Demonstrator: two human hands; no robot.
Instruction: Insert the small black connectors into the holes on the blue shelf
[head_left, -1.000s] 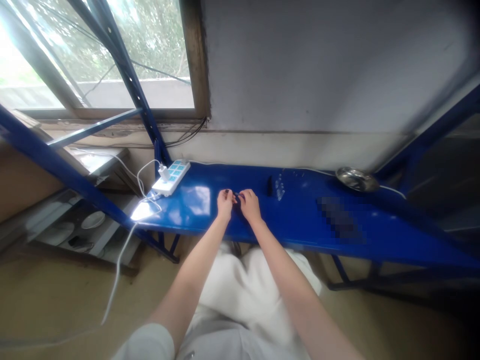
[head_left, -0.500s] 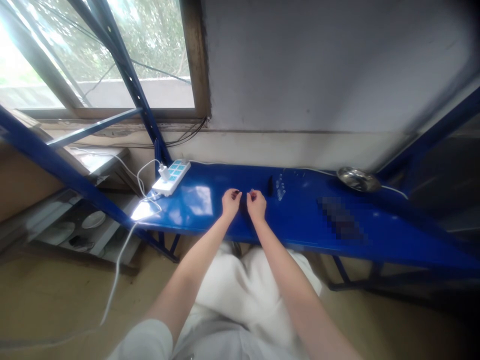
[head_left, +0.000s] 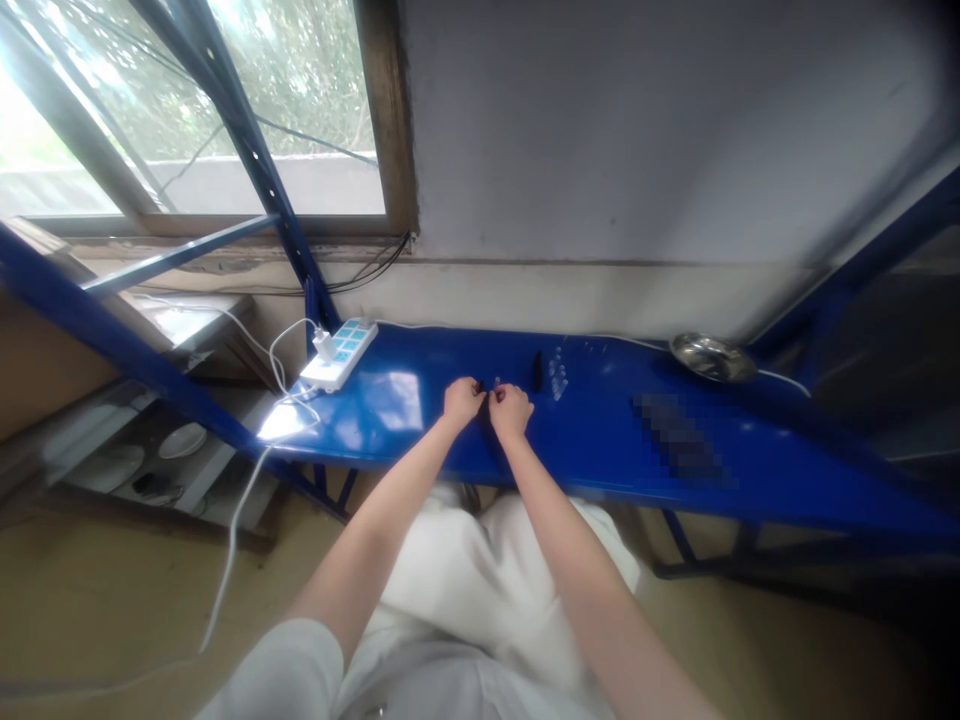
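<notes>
My left hand and my right hand rest side by side on the blue metal shelf, fingertips nearly touching. Both hands are curled in a pinch around something tiny that I cannot make out. Just beyond my right hand stands a small dark object, and next to it lies a cluster of small clear pieces.
A white power strip with a plugged-in white charger and trailing cable lies at the shelf's left end. A shallow metal dish sits at the back right. Blue frame struts cross the window on the left; plates lie on a low shelf below.
The hands pulled a little apart half a second ago and have come back together, fingertips meeting over the shelf. The view shifted slightly.
</notes>
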